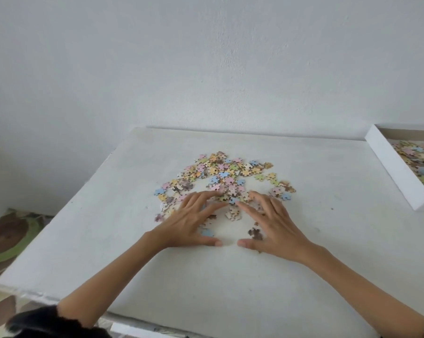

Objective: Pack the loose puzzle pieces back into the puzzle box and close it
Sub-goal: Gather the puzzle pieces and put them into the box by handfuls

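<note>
Evidently both hands, the left hand (189, 222) and right hand (270, 224), lie spread-fingered and gripping nothing, cupping the puzzle pieces (224, 176) together to scoop toward the puzzle box (398, 172).

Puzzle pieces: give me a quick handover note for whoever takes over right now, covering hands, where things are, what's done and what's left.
Left hand and right hand: both open, fingers spread on the near edge of the pile, gripping nothing.
Pile lies mid-way across the table. Box sits open at the table's right edge.
Done: some pieces are in the box.
Left: move the pile into the box and close it. No lid can be made out.
</note>
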Tool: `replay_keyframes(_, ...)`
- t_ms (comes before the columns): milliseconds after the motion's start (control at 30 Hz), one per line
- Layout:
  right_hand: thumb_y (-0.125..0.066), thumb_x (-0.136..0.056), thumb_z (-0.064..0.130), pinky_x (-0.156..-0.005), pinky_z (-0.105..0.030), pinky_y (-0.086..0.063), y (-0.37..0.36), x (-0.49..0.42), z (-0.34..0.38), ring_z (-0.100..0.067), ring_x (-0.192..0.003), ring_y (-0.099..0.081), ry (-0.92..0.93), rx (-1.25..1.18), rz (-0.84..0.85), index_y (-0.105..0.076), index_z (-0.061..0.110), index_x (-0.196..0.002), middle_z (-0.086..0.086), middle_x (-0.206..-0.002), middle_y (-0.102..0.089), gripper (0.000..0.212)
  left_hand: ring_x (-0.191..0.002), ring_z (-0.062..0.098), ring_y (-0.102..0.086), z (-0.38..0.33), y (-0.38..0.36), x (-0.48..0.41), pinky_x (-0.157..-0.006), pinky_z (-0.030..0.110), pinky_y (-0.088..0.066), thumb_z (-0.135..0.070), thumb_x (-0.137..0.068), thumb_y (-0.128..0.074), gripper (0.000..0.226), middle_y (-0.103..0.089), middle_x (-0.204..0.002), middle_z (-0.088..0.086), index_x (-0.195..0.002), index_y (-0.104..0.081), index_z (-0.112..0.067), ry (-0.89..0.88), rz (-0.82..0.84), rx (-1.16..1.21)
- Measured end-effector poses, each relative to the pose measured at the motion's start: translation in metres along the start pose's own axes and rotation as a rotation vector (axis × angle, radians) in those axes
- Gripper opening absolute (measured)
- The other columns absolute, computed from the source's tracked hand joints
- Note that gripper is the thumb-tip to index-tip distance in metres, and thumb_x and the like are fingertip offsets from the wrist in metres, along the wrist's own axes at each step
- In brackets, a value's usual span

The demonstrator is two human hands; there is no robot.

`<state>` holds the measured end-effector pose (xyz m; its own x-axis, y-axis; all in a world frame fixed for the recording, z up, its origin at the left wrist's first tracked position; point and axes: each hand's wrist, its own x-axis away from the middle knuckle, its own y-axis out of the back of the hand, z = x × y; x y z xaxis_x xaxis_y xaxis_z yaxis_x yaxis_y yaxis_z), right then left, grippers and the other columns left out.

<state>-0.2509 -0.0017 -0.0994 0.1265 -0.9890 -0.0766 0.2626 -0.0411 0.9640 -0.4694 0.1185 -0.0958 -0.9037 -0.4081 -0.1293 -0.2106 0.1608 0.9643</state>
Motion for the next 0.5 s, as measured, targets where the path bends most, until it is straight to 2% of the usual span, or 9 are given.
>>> replay_keyframes(100,-0.011,-0.075,0.076,-0.114,-0.039,-0.002,-0.002,-0.014,-0.001,-0.017,-0.135,-0.003,-0.036,0.009,-0.021,-0.009,0.035,-0.145,-0.002,-0.150,-0.009,0.080,-0.133,0.016,-0.026,-0.002,-0.001,-0.013,-0.110,0.033,-0.017,-0.069,-0.083,-0.031,0.069,-0.027,-0.147,0.001,-0.141,-0.028,-0.031,-0.011,-0.038,-0.021)
replay_keyframes(233,-0.002,-0.079,0.074,-0.112,-0.047,-0.021,-0.005,-0.033,-0.006,-0.021,-0.133,-0.023,-0.103,-0.045,-0.121,-0.027,0.034,-0.140,-0.003,-0.142,-0.029,0.077,-0.123,0.019,-0.040,-0.001,-0.002,-0.028,-0.106,0.039,-0.029,-0.067,-0.087,-0.026,0.064,-0.041,-0.138,0.005,-0.134,-0.039,-0.027,0.038,-0.186,-0.095)
replay_keyframes(333,-0.003,-0.077,0.078,-0.113,-0.049,-0.018,0.004,-0.032,-0.015,-0.022,-0.132,-0.026,-0.181,-0.067,-0.220,-0.037,0.032,-0.136,-0.004,-0.140,-0.035,0.082,-0.126,0.017,-0.036,0.011,0.004,-0.023,-0.109,0.041,-0.024,-0.077,-0.079,-0.031,0.074,-0.039,-0.139,0.003,-0.134,-0.040,-0.029,0.125,-0.260,-0.077)
replay_keyframes(400,-0.008,-0.068,0.086,-0.114,-0.049,-0.012,0.010,-0.022,-0.027,-0.023,-0.138,-0.017,-0.237,-0.067,-0.218,-0.030,0.035,-0.139,-0.005,-0.148,-0.025,0.090,-0.131,0.015,-0.028,0.028,0.009,-0.007,-0.112,0.044,-0.020,-0.083,-0.071,-0.036,0.083,-0.032,-0.143,0.001,-0.137,-0.033,-0.033,0.150,-0.221,0.003)
replay_keyframes(500,-0.017,-0.048,0.097,-0.116,-0.047,0.004,0.018,-0.002,-0.047,-0.020,-0.141,0.018,-0.291,-0.123,0.043,0.009,0.047,-0.140,0.000,-0.154,0.018,0.109,-0.137,0.015,-0.020,0.044,0.013,0.022,-0.111,0.045,-0.022,-0.084,-0.064,-0.046,0.093,-0.024,-0.147,-0.003,-0.140,-0.027,-0.036,0.109,-0.148,0.088)
